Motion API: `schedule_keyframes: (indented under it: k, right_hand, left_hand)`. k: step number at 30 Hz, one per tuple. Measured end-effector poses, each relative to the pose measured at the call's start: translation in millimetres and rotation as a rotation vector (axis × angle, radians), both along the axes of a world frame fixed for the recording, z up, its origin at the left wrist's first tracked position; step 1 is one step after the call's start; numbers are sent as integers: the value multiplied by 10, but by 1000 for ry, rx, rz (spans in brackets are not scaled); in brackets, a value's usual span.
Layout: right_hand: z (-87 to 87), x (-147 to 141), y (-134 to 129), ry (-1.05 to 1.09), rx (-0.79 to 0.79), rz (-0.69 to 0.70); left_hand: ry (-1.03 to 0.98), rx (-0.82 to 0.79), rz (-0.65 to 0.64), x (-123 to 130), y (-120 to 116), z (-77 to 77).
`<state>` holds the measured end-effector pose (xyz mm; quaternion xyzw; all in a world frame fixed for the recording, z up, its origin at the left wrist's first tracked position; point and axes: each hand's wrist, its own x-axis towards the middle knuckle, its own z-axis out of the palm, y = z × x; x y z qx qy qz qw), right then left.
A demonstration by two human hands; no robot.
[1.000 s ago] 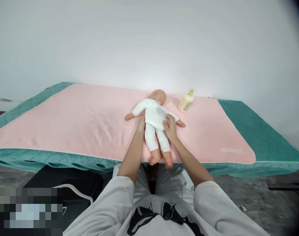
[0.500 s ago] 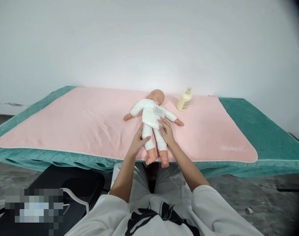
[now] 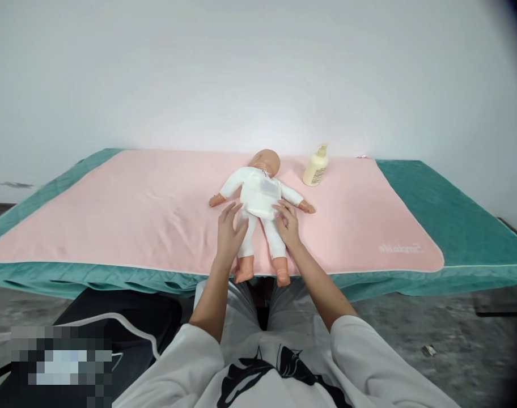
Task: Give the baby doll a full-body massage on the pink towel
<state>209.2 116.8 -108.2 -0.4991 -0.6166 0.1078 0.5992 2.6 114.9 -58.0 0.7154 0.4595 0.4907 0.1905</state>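
A baby doll with a white cloth body and bare plastic head, hands and feet lies on a pink mat. Its head points to the wall and its feet reach the near edge. My left hand is beside the doll's leg on the left, thumb and fingers apart, its thumb near the thigh. On the other side, my right hand rests at the doll's hip, fingers spread over the lower edge of the body. Neither hand is closed around anything.
A pale yellow pump bottle stands on the mat, right of the doll's head. Beneath the mat is a green cover, and a wall rises behind. A black chair with a pale cable is at lower left.
My left hand has come off the doll's leg and moved left. The doll's legs are spread wider, the left one shifted outward. My right hand stays at the hip.
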Motion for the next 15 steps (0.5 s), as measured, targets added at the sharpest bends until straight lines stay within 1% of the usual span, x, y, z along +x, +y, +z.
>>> schedule_keyframes:
  k: [1, 2, 3, 6, 8, 9, 11, 15]
  right_hand:
    - [7, -3, -10, 13, 16, -19]
    - [14, -5, -17, 20, 30, -30]
    - [19, -6, -21, 20, 40, -34]
    - [25, -1, -10, 4, 38, -24]
    - [22, 9, 7, -5, 29, -21]
    - [19, 16, 19, -7, 24, -23]
    - [12, 31, 53, -12, 14, -27]
    - [24, 62, 212, -44, -4, 1]
  left_hand:
    - [41, 100, -13, 54, 51, 67]
    - [88, 169, -54, 113, 115, 145]
    - [141, 209, -123, 176, 190, 227]
    - [372, 239, -340, 370, 457, 431]
    - [485, 263, -390, 473, 630, 482]
    - [508, 275, -393, 508, 701, 476]
    - [489, 285, -385, 537, 803, 411]
    - [340, 234, -397, 458, 874, 199]
